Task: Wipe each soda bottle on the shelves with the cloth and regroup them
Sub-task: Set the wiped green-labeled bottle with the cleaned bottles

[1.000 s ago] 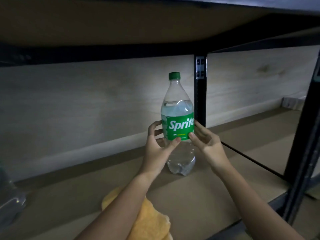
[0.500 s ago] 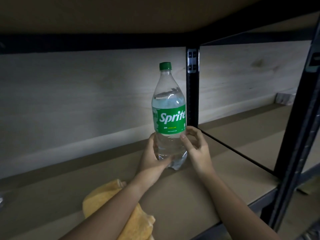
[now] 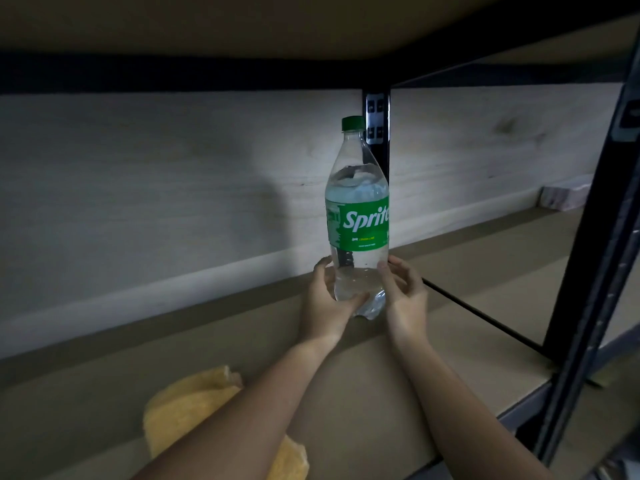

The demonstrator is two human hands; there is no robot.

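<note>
My left hand (image 3: 327, 299) is wrapped around the lower body of the soda bottle (image 3: 358, 216), thumb across the front near the base, gripping it. My right hand (image 3: 403, 292) is at the other side with its fingers curled against the clear plastic just under the green label, so I read both hands as holding the bottle between them. The bottle stands upright on the shelf (image 3: 398, 375), its long axis vertical, green cap (image 3: 353, 123) at the top, close to the black upright post (image 3: 376, 126) behind it and straight ahead of me at arm's reach. Both hands are level with its base; neither is clearly nearer. The yellow cloth (image 3: 187, 407) lies on the same shelf, well apart from the bottle, down near my left forearm, and neither hand touches it. My guess is that the left hand would be the one to drop back for the cloth, since it lies on that side. I count one bottle, one cloth, and two hands in view.
</note>
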